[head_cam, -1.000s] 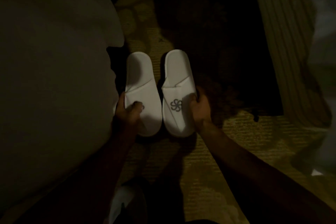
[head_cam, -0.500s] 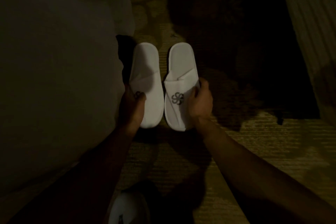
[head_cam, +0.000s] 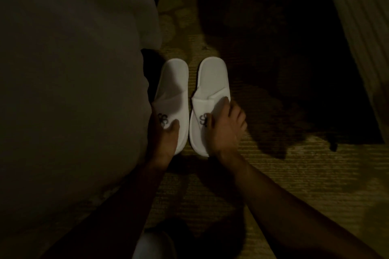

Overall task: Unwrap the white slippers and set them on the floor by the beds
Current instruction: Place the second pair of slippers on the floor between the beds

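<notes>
Two white slippers with a dark swirl logo lie side by side on the patterned carpet, toes toward me. The left slipper (head_cam: 173, 92) sits right against the bed's edge; my left hand (head_cam: 163, 136) grips its toe end, thumb on top beside the logo. The right slipper (head_cam: 211, 88) lies a small gap away; my right hand (head_cam: 226, 127) rests over its toe cover, fingers spread across the right side. No wrapping shows on either slipper.
A bed with pale bedding (head_cam: 73, 90) fills the left side. Striped fabric of another bed (head_cam: 362, 27) runs down the far right. A deep shadow covers the carpet (head_cam: 294, 174) between them. Something white (head_cam: 153, 246) shows at the bottom edge.
Both slippers stay on the carpet. My left hand has slid back so the left logo shows, and my right hand has spread further over the right slipper's top.
</notes>
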`<state>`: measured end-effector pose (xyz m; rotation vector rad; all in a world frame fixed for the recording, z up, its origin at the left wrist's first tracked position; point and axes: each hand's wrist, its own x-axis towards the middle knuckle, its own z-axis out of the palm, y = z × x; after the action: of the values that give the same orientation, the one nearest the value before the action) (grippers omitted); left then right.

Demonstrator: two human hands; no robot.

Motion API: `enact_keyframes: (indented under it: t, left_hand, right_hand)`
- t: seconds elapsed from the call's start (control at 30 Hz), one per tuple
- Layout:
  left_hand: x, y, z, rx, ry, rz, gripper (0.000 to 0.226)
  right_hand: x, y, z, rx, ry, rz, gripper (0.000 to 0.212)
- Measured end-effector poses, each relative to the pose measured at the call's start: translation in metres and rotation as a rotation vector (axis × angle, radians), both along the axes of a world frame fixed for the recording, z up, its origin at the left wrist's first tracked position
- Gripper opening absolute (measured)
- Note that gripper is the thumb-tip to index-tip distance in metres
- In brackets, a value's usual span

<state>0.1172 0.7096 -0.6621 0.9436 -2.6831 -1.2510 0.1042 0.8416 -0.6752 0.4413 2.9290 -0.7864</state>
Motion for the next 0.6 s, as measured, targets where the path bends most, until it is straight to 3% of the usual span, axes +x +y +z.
enact_keyframes:
  t: [0.13, 0.33, 0.5, 0.6]
  left_hand:
    - [0.005, 0.002, -0.005, -0.177, 0.03, -0.076, 0.075]
    - [0.008, -0.001, -0.008, -0.081, 0.059, -0.043, 0.074]
    - [0.02, 0.003, -0.008, -0.37, 0.168, -0.186, 0.088]
    - [0.019, 0.005, -0.007, -0.415, 0.128, -0.201, 0.089]
  right_hand:
    - [0.001, 0.002, -0.004, 0.018, 0.019, 0.052, 0.064]
    - [0.009, 0.003, -0.007, 0.022, 0.047, 0.09, 0.059]
    - [0.016, 0.008, -0.007, 0.028, 0.034, 0.226, 0.081]
    - [0.02, 0.007, -0.008, 0.0, 0.032, 0.24, 0.083]
